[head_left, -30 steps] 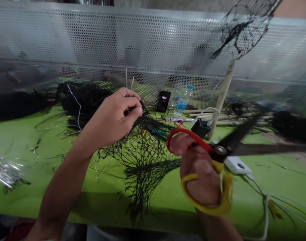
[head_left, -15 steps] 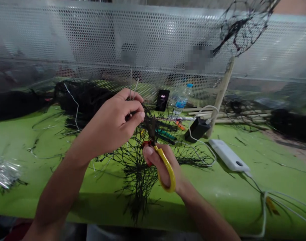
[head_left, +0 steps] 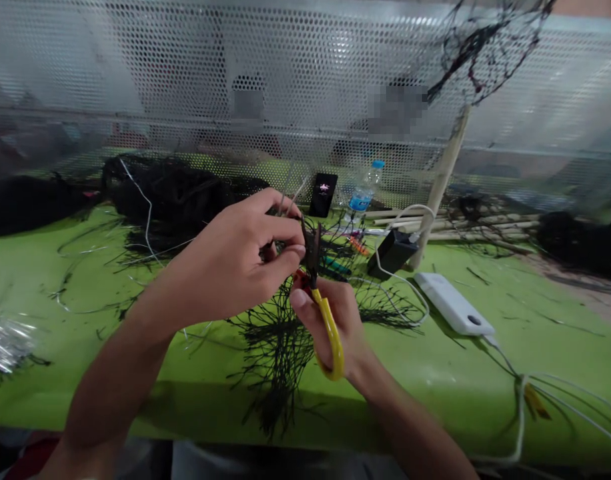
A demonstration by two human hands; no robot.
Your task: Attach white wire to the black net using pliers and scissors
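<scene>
My left hand (head_left: pixel 255 247) is closed in a pinch, with black net strands at its fingertips. Two thin pale sticks or wires (head_left: pixel 294 193) poke up from between its fingers. Just right of those fingertips stand the dark blades of the scissors (head_left: pixel 328 327), parted and pointing up. Their yellow handle is gripped by my right hand (head_left: pixel 338 310). Something small and red (head_left: pixel 299 277) shows by that thumb, partly hidden. Below both hands, a black knotted net (head_left: pixel 280 353) spreads over the green tabletop (head_left: pixel 200 400).
Behind stand a phone (head_left: pixel 323 195), a water bottle (head_left: pixel 363 193) and a perforated metal screen (head_left: pixel 185 80). To the right are a black box (head_left: pixel 393 253), a wooden post (head_left: pixel 443 187), a white power bank (head_left: pixel 454 303) and cables. A black net heap (head_left: pixel 170 193) lies left.
My left hand has moved slightly right and down, closer to the scissors. The sticks in its fingers now lean right. The scissor blades have spread apart, and the view has shifted a little.
</scene>
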